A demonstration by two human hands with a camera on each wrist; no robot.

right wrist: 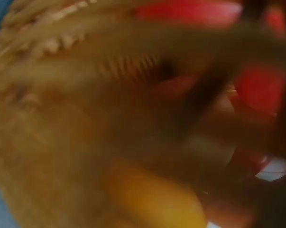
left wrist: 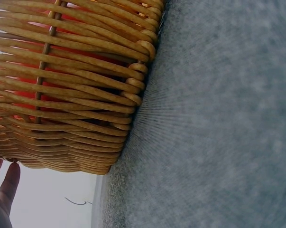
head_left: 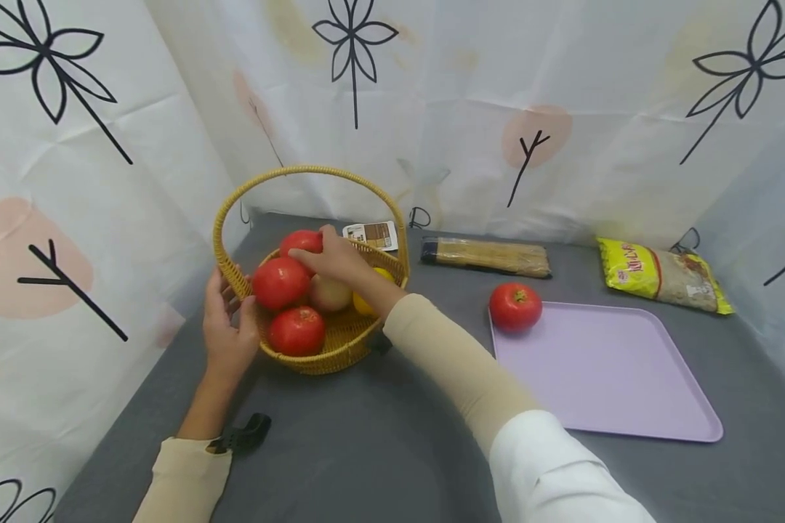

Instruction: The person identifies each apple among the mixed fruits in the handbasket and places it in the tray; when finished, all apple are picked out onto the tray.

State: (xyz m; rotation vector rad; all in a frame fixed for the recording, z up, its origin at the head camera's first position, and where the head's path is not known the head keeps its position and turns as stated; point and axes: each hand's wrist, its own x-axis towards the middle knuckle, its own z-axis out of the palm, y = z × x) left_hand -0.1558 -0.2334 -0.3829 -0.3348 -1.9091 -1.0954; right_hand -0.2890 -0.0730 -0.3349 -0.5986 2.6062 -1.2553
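A yellow wicker basket with a tall hoop handle stands left of centre. My left hand grips its left rim near the handle's foot, thumb on top. In the left wrist view the woven side fills the upper left. Over the basket reaches my right hand, holding the rear tomato between thumb and fingers. Two more tomatoes, one in the middle and one at the front, lie beside a pale brown round item and a yellow item. The right wrist view is mostly blurred.
Right of the basket, another tomato rests at the back left corner of a lilac tray. Behind are a small labelled packet, a pack of dry noodles and a yellow bag. Patterned curtains enclose the grey table.
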